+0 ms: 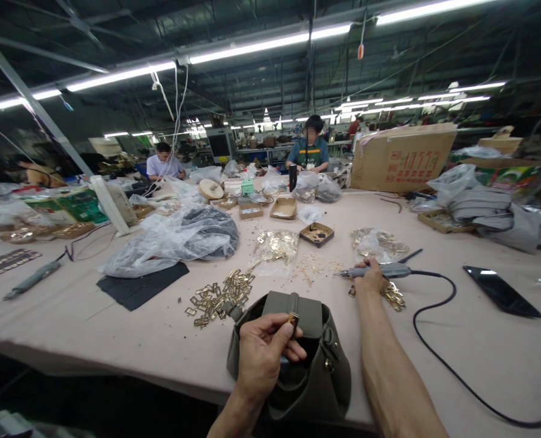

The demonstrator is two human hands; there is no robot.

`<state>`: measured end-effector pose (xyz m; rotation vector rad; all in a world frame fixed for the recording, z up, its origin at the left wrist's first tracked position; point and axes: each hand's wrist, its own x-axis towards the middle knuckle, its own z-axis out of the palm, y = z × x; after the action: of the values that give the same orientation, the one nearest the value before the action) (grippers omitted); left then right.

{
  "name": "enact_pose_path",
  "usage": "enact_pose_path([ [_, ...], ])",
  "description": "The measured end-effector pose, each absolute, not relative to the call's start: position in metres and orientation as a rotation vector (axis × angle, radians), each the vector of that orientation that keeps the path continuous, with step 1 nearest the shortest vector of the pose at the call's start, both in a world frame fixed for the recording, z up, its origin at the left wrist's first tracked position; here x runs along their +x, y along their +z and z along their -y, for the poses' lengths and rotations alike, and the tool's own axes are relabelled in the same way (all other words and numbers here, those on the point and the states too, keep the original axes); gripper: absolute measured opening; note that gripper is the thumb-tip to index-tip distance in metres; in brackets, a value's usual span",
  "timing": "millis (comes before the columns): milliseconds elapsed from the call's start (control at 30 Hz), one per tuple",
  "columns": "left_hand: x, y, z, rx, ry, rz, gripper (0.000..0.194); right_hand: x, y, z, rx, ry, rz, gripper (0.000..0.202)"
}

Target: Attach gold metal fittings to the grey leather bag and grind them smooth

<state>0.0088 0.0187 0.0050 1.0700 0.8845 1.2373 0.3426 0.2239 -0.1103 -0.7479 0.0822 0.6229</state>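
A dark olive-green handbag (338,377) stands at the table's near edge, its top open. My left hand (263,350) is closed over the bag's mouth, thumb and fingers pinching a small gold metal clasp (293,319) at the end of the bag's strap. Out to the right, my right hand (369,277) is wrapped round a grey electric screwdriver (395,270), its bit pointing left and its cord trailing right. Loose gold metal fittings (222,298) lie in a pile left of the bag. More gold pieces (392,296) lie beside and partly behind my right hand.
Tiny screws (309,267) are scattered mid-table near a clear bag of gold fittings (277,246) and a small tray (316,234). A phone (502,291) lies right, a second screwdriver (33,281) left. Behind are plastic bags, a cardboard carton (400,159) and co-workers.
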Motion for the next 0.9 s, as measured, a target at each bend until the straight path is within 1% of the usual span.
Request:
enact_pose_path([
  [167,0.0093,0.0036,-0.0190,1.085,1.232,-0.898,0.043,0.3437,-0.1114,-0.2228,-0.753,0.616,-0.078,0.017],
  [367,0.0084,0.0021,-0.0209,1.071,1.240,-0.862,0.040,0.3415,-0.1109,-0.2231,-0.783,0.559,-0.086,0.015],
  [900,0.0072,0.0004,-0.0215,1.059,1.243,-0.841,0.038,0.3394,-0.1054,-0.2179,-0.819,0.547,-0.094,0.014],
])
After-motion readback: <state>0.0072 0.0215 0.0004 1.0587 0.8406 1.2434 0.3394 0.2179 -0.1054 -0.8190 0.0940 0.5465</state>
